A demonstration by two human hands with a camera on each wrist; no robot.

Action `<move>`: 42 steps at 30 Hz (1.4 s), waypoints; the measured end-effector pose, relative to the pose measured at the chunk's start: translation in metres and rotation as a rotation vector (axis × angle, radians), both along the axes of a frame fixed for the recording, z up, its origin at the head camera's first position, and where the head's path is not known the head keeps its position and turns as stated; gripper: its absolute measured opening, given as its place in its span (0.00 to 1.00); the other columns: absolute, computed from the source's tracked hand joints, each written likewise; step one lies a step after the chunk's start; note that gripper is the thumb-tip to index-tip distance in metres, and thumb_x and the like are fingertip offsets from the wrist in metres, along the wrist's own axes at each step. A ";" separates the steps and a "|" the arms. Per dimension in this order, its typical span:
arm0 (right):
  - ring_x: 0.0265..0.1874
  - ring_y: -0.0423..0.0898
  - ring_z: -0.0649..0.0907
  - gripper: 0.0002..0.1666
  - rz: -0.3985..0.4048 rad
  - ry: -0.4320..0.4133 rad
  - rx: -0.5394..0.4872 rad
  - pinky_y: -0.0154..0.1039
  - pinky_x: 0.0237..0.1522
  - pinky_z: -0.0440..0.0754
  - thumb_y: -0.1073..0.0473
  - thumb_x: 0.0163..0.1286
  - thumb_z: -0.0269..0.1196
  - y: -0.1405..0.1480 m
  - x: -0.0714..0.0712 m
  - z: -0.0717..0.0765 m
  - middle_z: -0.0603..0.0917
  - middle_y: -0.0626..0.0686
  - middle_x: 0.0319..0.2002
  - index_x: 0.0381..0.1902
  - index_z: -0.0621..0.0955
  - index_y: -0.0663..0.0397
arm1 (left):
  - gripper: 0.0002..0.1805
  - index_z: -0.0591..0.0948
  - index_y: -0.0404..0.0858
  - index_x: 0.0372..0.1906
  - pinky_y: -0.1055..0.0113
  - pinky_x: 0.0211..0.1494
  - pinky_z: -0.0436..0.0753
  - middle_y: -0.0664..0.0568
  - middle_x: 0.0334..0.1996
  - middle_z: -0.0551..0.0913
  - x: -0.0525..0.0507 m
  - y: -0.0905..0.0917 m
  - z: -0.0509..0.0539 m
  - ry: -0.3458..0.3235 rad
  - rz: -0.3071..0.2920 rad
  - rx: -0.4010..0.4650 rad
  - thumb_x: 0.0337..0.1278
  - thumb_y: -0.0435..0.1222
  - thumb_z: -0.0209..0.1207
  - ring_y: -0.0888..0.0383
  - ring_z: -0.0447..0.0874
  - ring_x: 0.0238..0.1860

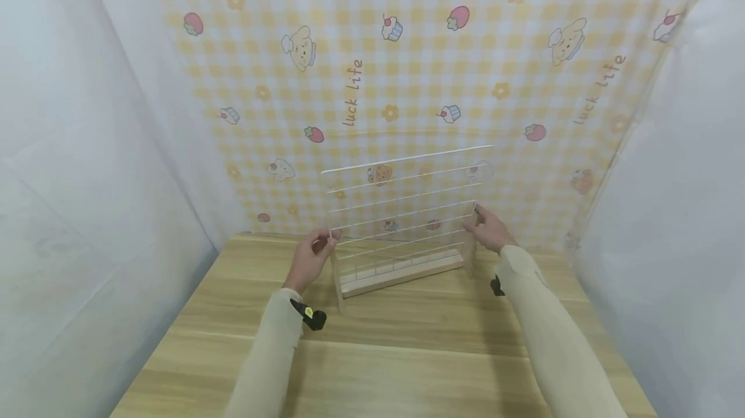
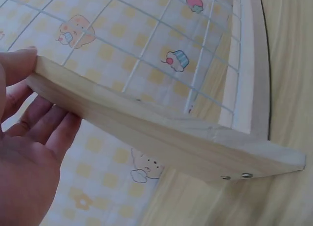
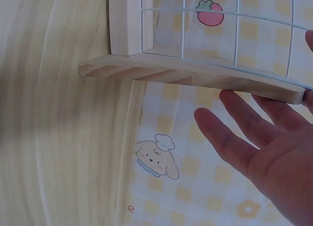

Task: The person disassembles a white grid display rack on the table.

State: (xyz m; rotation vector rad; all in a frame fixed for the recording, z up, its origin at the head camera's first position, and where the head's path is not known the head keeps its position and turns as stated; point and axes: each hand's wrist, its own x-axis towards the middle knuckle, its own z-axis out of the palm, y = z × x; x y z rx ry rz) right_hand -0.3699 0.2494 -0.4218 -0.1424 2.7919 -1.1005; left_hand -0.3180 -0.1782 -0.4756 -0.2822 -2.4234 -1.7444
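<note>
A wire grid rack with a pale wooden base bar [image 1: 401, 274] and two wooden side posts stands upright on the table, slightly angled. My left hand [image 1: 308, 261] grips the upper end of the left side post [image 2: 146, 125], thumb on one face and fingers behind. At the other end, my right hand [image 1: 491, 231] holds the top of the right side post [image 3: 195, 77]; in the right wrist view its lower fingers [image 3: 222, 143] spread below the wood, and most of the thumb is out of frame. White wires [image 3: 236, 30] cross between the posts. Two screws [image 2: 246, 175] show near the left post's foot.
The wood-grain table [image 1: 372, 366] extends in front of the rack. Behind it hangs a yellow checked cloth [image 1: 407, 81] with cartoon prints. White sheets [image 1: 687, 224] enclose both sides. A small black device [image 1: 311, 318] is strapped on each wrist.
</note>
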 end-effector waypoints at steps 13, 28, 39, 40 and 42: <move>0.70 0.76 0.65 0.50 -0.027 0.058 0.131 0.69 0.72 0.66 0.47 0.76 0.51 -0.025 0.011 0.007 0.59 0.80 0.72 0.77 0.41 0.73 | 0.16 0.81 0.37 0.56 0.53 0.71 0.78 0.40 0.59 0.83 0.016 0.012 -0.014 0.068 0.079 0.134 0.71 0.42 0.59 0.47 0.81 0.64; 0.60 0.61 0.77 0.53 -0.254 0.517 -0.421 0.60 0.57 0.82 0.52 0.63 0.72 -0.089 0.023 0.001 0.73 0.64 0.64 0.79 0.56 0.51 | 0.20 0.78 0.35 0.61 0.51 0.73 0.76 0.43 0.60 0.83 0.016 0.021 -0.010 0.084 0.135 0.106 0.75 0.43 0.54 0.48 0.79 0.65; 0.60 0.59 0.80 0.54 -0.264 0.561 -0.414 0.56 0.55 0.86 0.50 0.59 0.75 -0.110 0.017 -0.011 0.76 0.63 0.64 0.77 0.60 0.49 | 0.18 0.78 0.34 0.61 0.50 0.71 0.77 0.42 0.60 0.83 0.019 0.021 -0.012 0.079 0.153 0.111 0.75 0.39 0.54 0.47 0.81 0.62; 0.59 0.59 0.80 0.54 -0.267 0.572 -0.425 0.57 0.56 0.85 0.51 0.58 0.76 -0.112 0.017 -0.012 0.76 0.63 0.64 0.77 0.61 0.50 | 0.19 0.78 0.35 0.62 0.50 0.70 0.78 0.42 0.59 0.83 0.019 0.021 -0.012 0.078 0.154 0.109 0.75 0.40 0.54 0.47 0.81 0.62; 0.59 0.60 0.80 0.55 -0.269 0.590 -0.465 0.59 0.56 0.85 0.54 0.56 0.77 -0.116 0.015 -0.015 0.76 0.63 0.63 0.77 0.62 0.50 | 0.20 0.78 0.35 0.62 0.50 0.70 0.78 0.42 0.59 0.83 0.017 0.019 -0.015 0.086 0.156 0.107 0.74 0.41 0.55 0.46 0.81 0.62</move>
